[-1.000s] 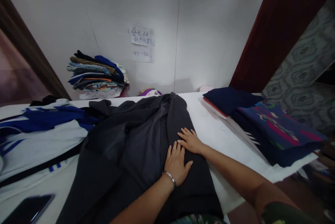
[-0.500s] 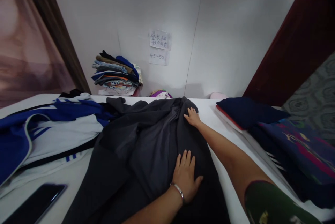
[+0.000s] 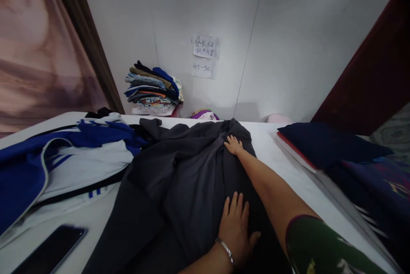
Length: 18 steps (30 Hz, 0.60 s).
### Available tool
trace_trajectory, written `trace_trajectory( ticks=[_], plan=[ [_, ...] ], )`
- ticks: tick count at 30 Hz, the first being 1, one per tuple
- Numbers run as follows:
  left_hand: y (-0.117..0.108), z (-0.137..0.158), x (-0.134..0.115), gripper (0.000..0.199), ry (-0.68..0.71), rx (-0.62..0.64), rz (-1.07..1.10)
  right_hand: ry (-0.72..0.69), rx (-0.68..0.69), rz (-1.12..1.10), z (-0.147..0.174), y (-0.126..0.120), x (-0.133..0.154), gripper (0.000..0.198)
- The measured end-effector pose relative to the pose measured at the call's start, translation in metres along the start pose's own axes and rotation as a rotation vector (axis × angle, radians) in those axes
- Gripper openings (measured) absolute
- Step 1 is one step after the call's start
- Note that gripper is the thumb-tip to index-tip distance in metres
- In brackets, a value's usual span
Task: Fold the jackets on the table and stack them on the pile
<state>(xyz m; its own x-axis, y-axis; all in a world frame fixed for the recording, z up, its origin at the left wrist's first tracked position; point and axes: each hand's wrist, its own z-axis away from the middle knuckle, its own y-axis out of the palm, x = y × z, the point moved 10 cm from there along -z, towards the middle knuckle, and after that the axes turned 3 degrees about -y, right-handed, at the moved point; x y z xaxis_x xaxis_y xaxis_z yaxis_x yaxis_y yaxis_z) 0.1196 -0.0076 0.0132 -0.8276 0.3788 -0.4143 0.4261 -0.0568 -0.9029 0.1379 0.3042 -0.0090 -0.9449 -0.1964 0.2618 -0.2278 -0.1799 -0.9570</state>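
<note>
A large dark grey garment, perhaps a jacket or coat, lies spread across the table with wrinkles over its middle. Flat on its right part rests my left hand, fingers spread and a silver bracelet around the wrist. Farther up, near the garment's far right end, my right hand presses on the cloth beside a long fold, its fingers apart. Neither hand grips the fabric. The garment's near edge runs out of view at the bottom.
Blue and white clothing lies left, with a phone in front of it. Folded dark clothes are piled on the right of the white table. A clothes stack stands by the wall, which bears paper notes.
The view has turned slightly left. My right hand has slid a little left over the garment. My left hand has come slightly nearer to me, still flat on the cloth.
</note>
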Motion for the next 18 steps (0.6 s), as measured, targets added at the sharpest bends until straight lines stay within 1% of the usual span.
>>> trace_trajectory(
  ticks=[4,7,9,12,14,15,16,18],
  plan=[
    [0.002,0.000,0.001,0.072,-0.005,-0.007,0.000,-0.048,-0.017,0.004,0.016,-0.010,-0.002,0.058],
    [0.003,0.000,0.001,0.070,0.001,-0.014,-0.016,-0.046,-0.107,0.019,0.028,-0.029,-0.016,0.055],
    [0.004,0.001,0.001,0.070,0.008,-0.013,-0.023,0.013,-0.182,0.026,0.032,-0.046,-0.036,0.057],
    [0.005,0.000,0.001,0.070,0.008,0.009,-0.027,0.165,-0.243,0.016,0.031,-0.065,-0.075,0.062],
    [0.008,-0.001,0.002,0.071,-0.002,0.041,-0.026,0.252,-0.241,0.002,0.024,-0.067,-0.094,0.064],
    [0.010,-0.001,0.003,0.071,-0.006,0.059,-0.023,0.274,-0.231,-0.004,0.019,-0.065,-0.098,0.065],
    [0.011,-0.002,0.004,0.072,-0.010,0.078,-0.017,0.276,-0.214,-0.007,0.012,-0.062,-0.098,0.066],
    [0.015,-0.003,0.006,0.072,-0.016,0.115,-0.003,0.231,-0.163,-0.004,-0.002,-0.049,-0.089,0.067]
  ],
)
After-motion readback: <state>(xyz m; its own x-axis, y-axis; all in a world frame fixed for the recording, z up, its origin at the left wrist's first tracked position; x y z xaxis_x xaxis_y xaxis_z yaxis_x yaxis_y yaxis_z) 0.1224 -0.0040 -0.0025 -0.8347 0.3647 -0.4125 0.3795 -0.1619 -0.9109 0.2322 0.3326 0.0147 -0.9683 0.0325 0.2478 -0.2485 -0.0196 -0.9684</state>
